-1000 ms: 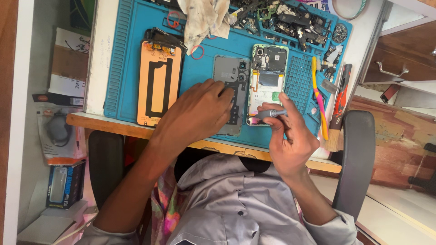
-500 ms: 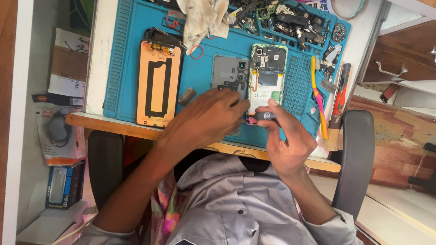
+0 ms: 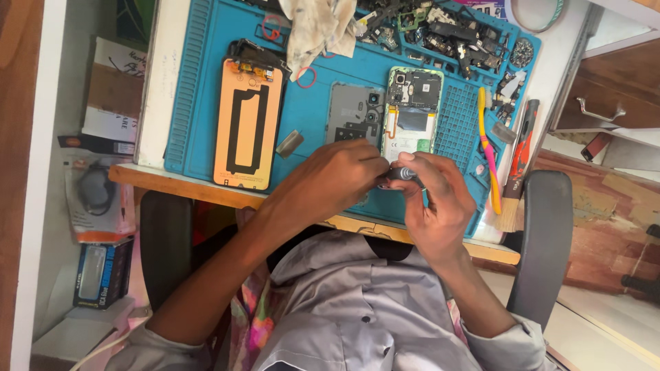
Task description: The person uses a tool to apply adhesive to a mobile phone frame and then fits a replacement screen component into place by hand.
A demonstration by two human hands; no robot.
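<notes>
So both hands are meeting right at the near edge of the tabletop [image 3: 158,110], over the lower part of the blue repair mat [image 3: 313,110]. The right hand [image 3: 440,199] is curled around a small dark screwdriver [image 3: 402,174], and the left hand [image 3: 330,182] is pinching in at its tip end with the fingers closed tight; I can't tell if there's a bit or a screw between them, it's too small to make out. Just beyond the hands, the opened phone [image 3: 412,113] is lying face down with its insides showing, battery and board exposed, and the grey back cover [image 3: 354,113] is sitting right beside it on the left, already off. Further left on the mat there's an orange-backed screen panel [image 3: 247,127] lying flat, well apart from the phone, with a small metal plate [image 3: 289,143] between the two. A dirty rag [image 3: 320,27] is bunched at the far edge, and the far right corner is heaped with loose phone parts [image 3: 447,34]. A yellow and pink toothbrush [image 3: 489,154], plus a red-handled brush [image 3: 515,168], are lying along the right edge. Judging by that, the teardown is well underway: cover off, guts open, but the board and battery are still sitting in the frame, so there's plenty left.
</notes>
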